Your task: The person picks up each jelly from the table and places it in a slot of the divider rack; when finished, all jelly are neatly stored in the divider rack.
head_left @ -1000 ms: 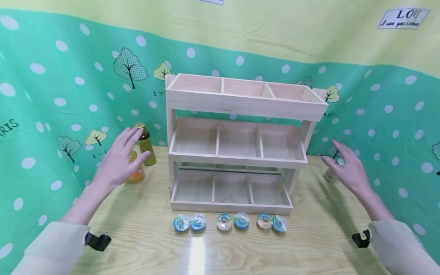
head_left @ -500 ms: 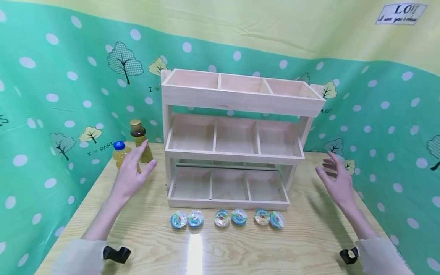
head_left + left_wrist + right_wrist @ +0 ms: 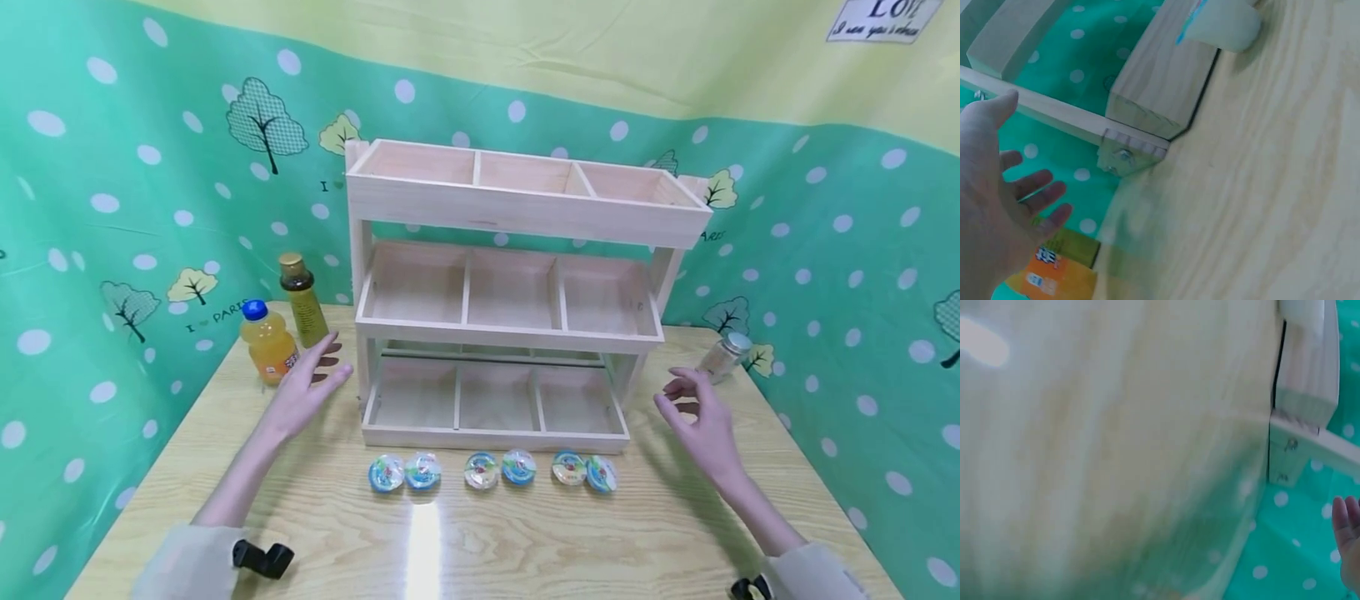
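My left hand (image 3: pixel 300 396) is held over the table left of the white wooden rack (image 3: pixel 495 435), fingers spread and holding nothing. Close behind it stand an orange juice bottle with a blue cap (image 3: pixel 267 343) and a slim olive-green bottle with a gold cap (image 3: pixel 304 304). In the left wrist view the juice label (image 3: pixel 1047 272) shows below the fingers. My right hand (image 3: pixel 703 425) hovers to the right of the rack, fingers loosely bent with nothing in them. Just beyond it is a clear jar with a grey lid (image 3: pixel 724 357), its lower part overlapped by the fingers.
Three tiers of bare compartments make up the rack. Several small sealed cups, including a blue one (image 3: pixel 386 473) and a pale one (image 3: pixel 482 471), line the wooden table (image 3: pixel 525 550) before it. A green polka-dot curtain (image 3: pixel 90 250) encloses the back and sides.
Both hands have come lower and inward toward the rack. The juice bottle and the jar, earlier largely covered by the hands, show more fully. The head view has shifted slightly.
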A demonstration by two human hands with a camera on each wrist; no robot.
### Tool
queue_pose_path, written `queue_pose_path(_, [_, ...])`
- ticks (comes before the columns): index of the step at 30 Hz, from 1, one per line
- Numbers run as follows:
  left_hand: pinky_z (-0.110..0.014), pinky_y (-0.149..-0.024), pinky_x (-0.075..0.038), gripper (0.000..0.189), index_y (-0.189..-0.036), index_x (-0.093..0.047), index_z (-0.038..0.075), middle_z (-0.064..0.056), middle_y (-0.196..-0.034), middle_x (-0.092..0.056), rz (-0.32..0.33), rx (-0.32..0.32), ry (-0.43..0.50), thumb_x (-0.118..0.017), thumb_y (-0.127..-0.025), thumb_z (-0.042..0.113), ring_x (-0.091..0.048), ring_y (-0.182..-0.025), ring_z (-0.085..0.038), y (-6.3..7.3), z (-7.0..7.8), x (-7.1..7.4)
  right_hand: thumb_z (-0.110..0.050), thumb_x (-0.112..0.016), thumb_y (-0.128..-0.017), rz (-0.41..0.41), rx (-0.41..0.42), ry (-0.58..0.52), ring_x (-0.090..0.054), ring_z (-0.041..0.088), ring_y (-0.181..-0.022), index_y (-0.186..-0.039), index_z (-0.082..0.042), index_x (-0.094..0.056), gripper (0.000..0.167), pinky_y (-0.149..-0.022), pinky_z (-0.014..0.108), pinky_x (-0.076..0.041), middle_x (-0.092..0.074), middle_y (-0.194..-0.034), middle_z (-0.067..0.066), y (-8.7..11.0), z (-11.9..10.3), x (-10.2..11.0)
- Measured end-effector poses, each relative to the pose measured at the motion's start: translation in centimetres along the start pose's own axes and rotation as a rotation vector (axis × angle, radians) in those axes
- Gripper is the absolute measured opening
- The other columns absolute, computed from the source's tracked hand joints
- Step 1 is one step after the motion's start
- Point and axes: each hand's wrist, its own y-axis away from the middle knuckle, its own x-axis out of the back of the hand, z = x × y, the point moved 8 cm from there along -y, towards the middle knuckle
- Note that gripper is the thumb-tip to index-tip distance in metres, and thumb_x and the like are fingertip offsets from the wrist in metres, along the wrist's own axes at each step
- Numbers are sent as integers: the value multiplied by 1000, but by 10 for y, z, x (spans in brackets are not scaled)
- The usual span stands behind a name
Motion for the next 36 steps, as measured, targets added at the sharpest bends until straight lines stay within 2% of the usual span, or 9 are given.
queue_pose_path(5, [-68,-115,-42,76,-165,-15,5,-31,-164,-29,-99,-2,29,-53,-107,36,-41,-144,-53,3,-8,-16,6,-73,-88,-47,97,-6,-59,-10,-86,-126,2,-63,40,-74,4,-53,-67,-93,11,9,-17,-13])
queue_pose_path(10, [-70,-116,-39,82,-166,-12,8,-31,-166,-24,-196,-1,43,-57,-104,37,-37,-146,-56,5,-13,-30,8,-74,-86,-143,173,-22,-61,-6,-82,-118,3,-65,35,-71,9,-56,-69,-89,9,16,-31,-28])
queue_pose_path(14, [-69,-116,-40,86,-166,-12,12,-31,-165,-29,-234,16,64,-63,-102,36,-40,-144,-56,7,-17,-36,9,-76,-84,-231,211,-66,-63,-3,-79,-112,0,-68,30,-67,13,-57,-70,-87,5,22,-39,-39])
queue_pose_path(20, [-68,-119,-37,92,-166,-14,11,-30,-163,-32,-243,34,75,-71,-96,33,-40,-144,-55,9,-20,-41,6,-79,-83,-394,282,-103,-67,0,-78,-106,-9,-73,28,-68,17,-60,-75,-89,0,33,-51,-51])
queue_pose_path(24, [-69,-121,-33,96,-166,-14,13,-29,-163,-34,-246,27,69,-74,-93,33,-39,-146,-54,8,-22,-43,-4,-80,-85,-495,295,-52,-70,1,-80,-108,-14,-75,25,-70,23,-63,-78,-94,-2,38,-54,-57])
queue_pose_path(29, [-70,-122,-29,99,-166,-14,16,-27,-163,-35,-251,24,49,-76,-91,33,-39,-147,-51,7,-25,-44,-19,-84,-85,-543,304,76,-72,3,-84,-110,-17,-76,26,-74,28,-64,-80,-99,-5,42,-56,-61])
queue_pose_path(36, [-71,-123,-24,102,-167,-11,19,-25,-167,-28,-298,43,57,-76,-91,36,-33,-151,-50,5,-31,-47,-43,-85,-82,-630,292,217,-74,5,-93,-119,-22,-76,43,-80,31,-64,-80,-108,-9,47,-55,-69])
